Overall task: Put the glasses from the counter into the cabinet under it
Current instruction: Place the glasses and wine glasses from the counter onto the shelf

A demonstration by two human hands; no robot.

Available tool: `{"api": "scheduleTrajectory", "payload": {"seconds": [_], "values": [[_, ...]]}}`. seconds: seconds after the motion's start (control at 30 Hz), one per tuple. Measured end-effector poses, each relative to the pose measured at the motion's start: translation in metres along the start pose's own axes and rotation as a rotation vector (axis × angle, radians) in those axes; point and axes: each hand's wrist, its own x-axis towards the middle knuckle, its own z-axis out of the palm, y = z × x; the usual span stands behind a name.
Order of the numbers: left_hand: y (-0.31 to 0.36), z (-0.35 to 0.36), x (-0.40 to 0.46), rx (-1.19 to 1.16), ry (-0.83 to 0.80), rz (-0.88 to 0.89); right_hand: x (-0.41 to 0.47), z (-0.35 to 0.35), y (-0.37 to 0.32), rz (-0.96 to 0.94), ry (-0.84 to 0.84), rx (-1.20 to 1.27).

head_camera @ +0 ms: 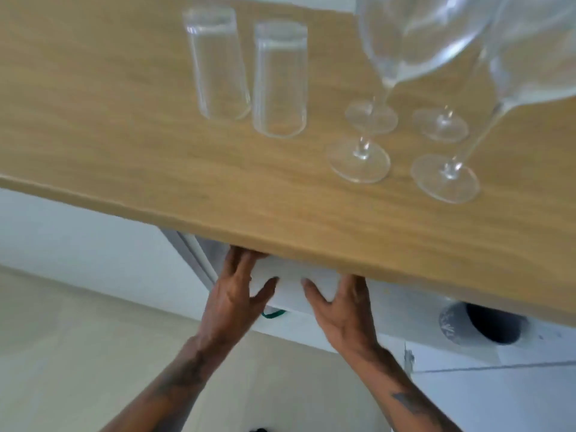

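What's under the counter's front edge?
The left hand and right hand rest on a white panel; a grey tube lies further right. The counter hides the fingertips and everything behind the panel.

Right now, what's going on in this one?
A person has both hands just below the front edge of the counter. The left hand and right hand lie with spread fingers on a white panel; whether it is a door or a drawer front is unclear. No glass is held: two tumblers and four wine glasses stand on the counter.
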Motion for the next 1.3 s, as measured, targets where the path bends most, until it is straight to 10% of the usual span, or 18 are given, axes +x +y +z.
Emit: {"api": "scheduleTrajectory", "payload": {"seconds": [0.33, 0.5, 0.97, 1.3], "values": [[0.06, -0.239, -0.07, 0.014, 0.248, -0.246, -0.09, -0.07, -0.19, 0.078, -0.16, 0.213], [0.087, -0.304, 0.012, 0.037, 0.32, -0.141, -0.061, -0.104, -0.25, -0.343, -0.139, 0.14], [0.098, -0.213, 0.205, -0.119, -0.095, 0.071, 0.09, -0.062, -0.268, -0.098, 0.117, -0.133], [0.1, -0.206, 0.185, -0.22, -0.03, 0.019, 0.091, -0.056, -0.253, -0.241, 0.168, -0.033]]}}
